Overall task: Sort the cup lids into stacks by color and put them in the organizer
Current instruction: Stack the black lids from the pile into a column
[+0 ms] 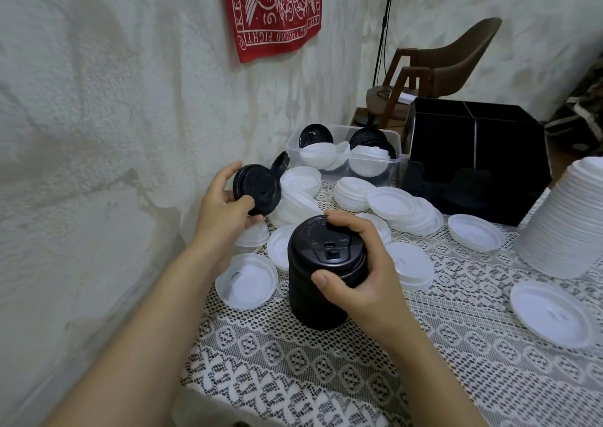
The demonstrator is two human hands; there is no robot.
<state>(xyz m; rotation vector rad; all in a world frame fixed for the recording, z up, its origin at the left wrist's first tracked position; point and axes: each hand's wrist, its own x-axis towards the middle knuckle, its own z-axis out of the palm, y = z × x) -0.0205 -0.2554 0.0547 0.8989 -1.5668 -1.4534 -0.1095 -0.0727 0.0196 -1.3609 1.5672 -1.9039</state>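
Note:
My left hand [222,208] grips a black cup lid [257,188] by its rim, held on edge above the table near the wall. My right hand [355,263] is wrapped round the top of a tall stack of black lids [313,293] that stands on the lace tablecloth. Loose white lids [246,281] lie scattered around the stack, some in short piles [404,213]. The black organizer [473,152] stands at the back right. A tall stack of white lids [564,227] stands at the right edge.
A clear plastic bin [346,162] holding black and white lids sits against the wall behind the loose lids. Another black lid [280,162] leans beside it. The wall runs close along the left. A brown chair [450,64] stands beyond the table.

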